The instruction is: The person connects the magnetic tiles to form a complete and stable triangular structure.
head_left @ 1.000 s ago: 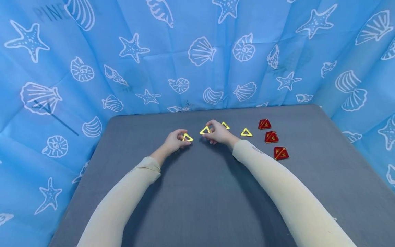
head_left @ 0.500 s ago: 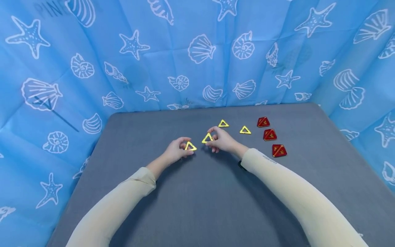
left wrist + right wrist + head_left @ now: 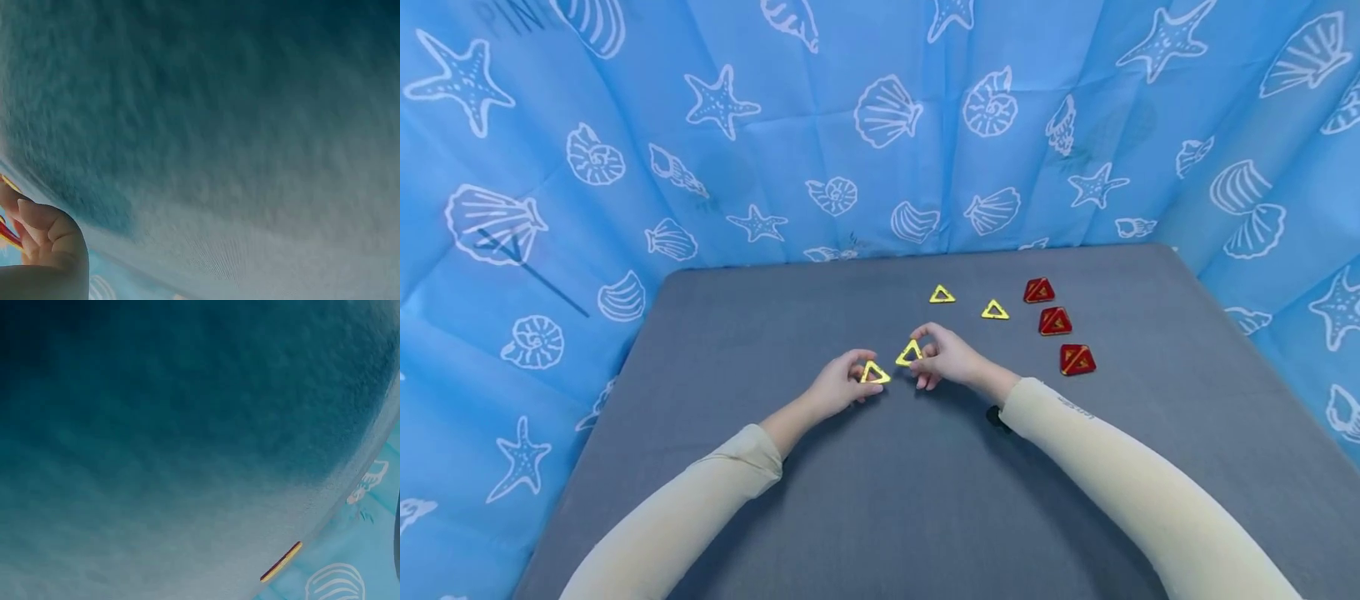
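Note:
Between thumb and fingers, my left hand point(image 3: 837, 387) pinches a yellow triangle tile point(image 3: 876, 374) with an open centre. Just to its right, my right hand point(image 3: 951, 360) pinches a second yellow triangle tile point(image 3: 910, 353). The two held tiles are side by side with a small gap between them, over the middle of the table. In the left wrist view the left hand point(image 3: 47, 240) appears at the lower left edge, with a bit of red and yellow by its fingers. The right wrist view shows mostly table cloth.
Two more yellow triangles, one farther back point(image 3: 942, 294) and one to its right point(image 3: 995, 310), lie on the grey table point(image 3: 880, 517). Several red tiles point(image 3: 1056, 322) form a column at the right. A blue shell-patterned curtain point(image 3: 820, 125) stands behind the table.
Both hands have come nearer to the body with their yellow triangles, and the gap between the two triangles has narrowed. The tiles on the table stay put.

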`<state>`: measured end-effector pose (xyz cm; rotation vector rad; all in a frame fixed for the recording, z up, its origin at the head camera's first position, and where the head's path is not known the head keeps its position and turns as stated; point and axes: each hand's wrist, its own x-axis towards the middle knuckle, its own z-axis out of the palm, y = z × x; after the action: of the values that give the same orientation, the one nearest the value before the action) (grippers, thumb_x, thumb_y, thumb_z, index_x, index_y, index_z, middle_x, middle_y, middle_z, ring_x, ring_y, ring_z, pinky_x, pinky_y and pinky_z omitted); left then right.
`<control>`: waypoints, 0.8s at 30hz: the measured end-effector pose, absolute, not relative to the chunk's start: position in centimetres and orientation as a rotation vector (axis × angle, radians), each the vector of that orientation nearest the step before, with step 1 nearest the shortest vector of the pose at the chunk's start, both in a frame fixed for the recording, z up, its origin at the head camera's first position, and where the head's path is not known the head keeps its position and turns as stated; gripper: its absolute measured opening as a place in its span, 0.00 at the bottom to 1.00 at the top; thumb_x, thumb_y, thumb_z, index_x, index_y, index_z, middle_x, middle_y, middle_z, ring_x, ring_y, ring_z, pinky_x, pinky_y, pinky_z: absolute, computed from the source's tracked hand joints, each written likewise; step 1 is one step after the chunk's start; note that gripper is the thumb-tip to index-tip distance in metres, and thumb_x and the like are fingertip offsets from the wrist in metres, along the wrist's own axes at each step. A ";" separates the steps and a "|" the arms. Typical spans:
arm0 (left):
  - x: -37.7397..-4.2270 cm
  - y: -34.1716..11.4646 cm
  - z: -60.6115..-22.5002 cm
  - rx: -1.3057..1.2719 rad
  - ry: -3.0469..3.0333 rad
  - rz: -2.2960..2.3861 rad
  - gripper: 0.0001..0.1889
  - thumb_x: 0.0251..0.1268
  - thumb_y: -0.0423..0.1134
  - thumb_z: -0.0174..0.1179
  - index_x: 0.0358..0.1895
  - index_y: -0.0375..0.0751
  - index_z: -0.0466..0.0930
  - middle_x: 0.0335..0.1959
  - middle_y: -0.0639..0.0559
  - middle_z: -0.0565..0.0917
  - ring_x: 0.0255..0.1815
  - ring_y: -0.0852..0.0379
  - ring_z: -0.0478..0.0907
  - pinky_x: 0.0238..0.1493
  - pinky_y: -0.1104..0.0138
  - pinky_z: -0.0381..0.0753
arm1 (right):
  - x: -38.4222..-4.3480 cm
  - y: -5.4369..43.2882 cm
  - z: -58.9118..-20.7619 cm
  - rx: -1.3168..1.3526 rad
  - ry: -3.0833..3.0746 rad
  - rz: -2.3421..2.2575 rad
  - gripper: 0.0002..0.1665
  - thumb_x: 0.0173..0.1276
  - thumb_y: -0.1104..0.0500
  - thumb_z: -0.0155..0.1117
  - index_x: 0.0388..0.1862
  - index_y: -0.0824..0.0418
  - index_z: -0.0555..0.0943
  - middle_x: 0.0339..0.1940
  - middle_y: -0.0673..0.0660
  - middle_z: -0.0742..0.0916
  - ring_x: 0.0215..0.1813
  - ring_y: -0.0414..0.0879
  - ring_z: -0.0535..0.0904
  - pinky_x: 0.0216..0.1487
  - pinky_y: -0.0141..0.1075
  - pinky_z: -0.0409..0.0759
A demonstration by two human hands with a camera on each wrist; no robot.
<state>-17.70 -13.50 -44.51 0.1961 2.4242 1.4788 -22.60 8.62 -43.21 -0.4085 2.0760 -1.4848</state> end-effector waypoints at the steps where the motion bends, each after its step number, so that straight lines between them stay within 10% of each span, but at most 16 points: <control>1: -17.6 -13.4 -44.5 0.203 2.440 1.467 0.27 0.61 0.32 0.67 0.63 0.32 0.70 0.28 0.51 0.78 0.23 0.59 0.74 0.27 0.67 0.74 | -22.5 8.7 -43.2 -0.408 2.072 -1.490 0.28 0.71 0.70 0.57 0.65 0.72 0.59 0.32 0.66 0.84 0.25 0.46 0.82 0.30 0.39 0.81; 24: -16.1 -11.8 -45.1 0.237 2.705 0.897 0.26 0.56 0.44 0.72 0.59 0.44 0.78 0.22 0.55 0.70 0.20 0.60 0.64 0.25 0.68 0.60 | -21.0 10.2 -43.4 -0.337 2.056 -1.499 0.21 0.69 0.71 0.60 0.54 0.70 0.62 0.29 0.63 0.82 0.29 0.49 0.85 0.33 0.40 0.82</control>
<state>-16.06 -11.80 -45.08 0.2369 2.7046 0.8966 -21.02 10.22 -43.42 -0.3366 2.0558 -1.4987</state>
